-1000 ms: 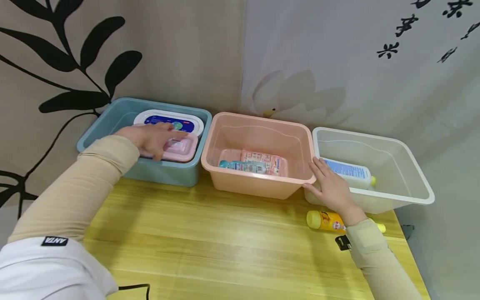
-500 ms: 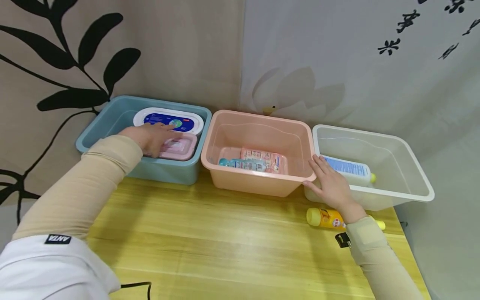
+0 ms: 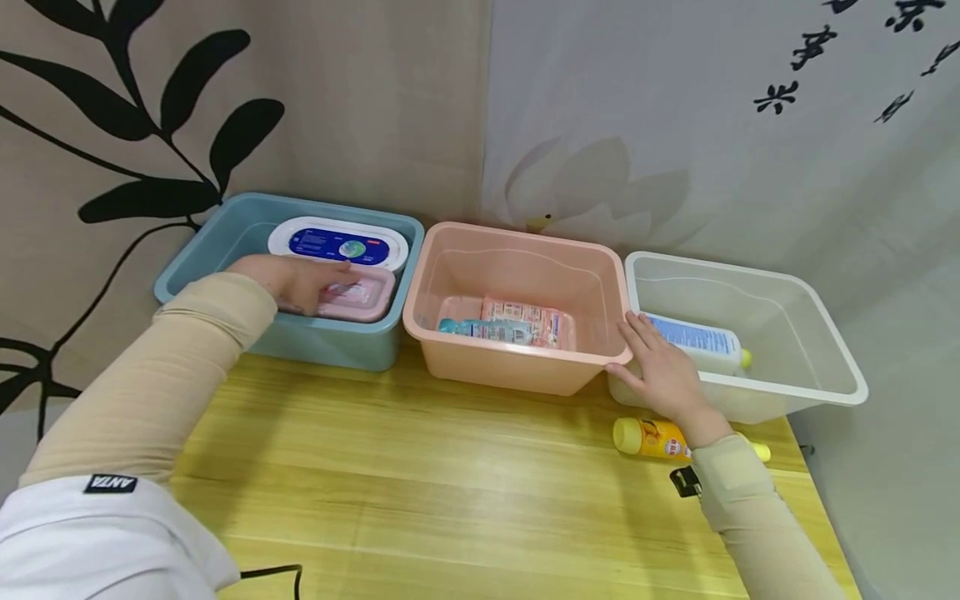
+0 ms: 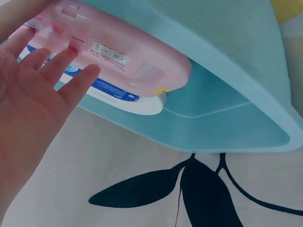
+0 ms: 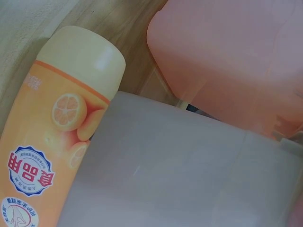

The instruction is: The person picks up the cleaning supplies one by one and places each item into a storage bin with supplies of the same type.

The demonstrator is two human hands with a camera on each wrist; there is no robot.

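My left hand [image 3: 296,282] reaches into the blue bin [image 3: 337,337], over the left part of a pink lidded plastic box [image 3: 367,300]. In the left wrist view its fingers [image 4: 75,85] are spread, with fingertips right at the box's face. Behind the pink box [image 4: 142,59] lies a white oval-ended box [image 3: 397,250] with a dark blue label. My right hand [image 3: 663,371] rests with extended fingers where the rims of the peach bin [image 3: 498,367] and the white bin [image 3: 802,392] meet. The right wrist view shows mostly bin walls, with the hand nearly out of frame.
Inside the peach bin lie a small clear-blue bottle [image 3: 487,331] and a pink printed packet [image 3: 551,321]. A white bottle with a blue label [image 3: 697,346] lies in the white bin. Beneath the right wrist is a yellow-orange bottle [image 3: 652,439] on the wooden table [image 3: 435,500].
My left hand has drawn back off the white box's lid, uncovering more of its blue label, and sits lower over the pink box. My right hand stays at the rims.
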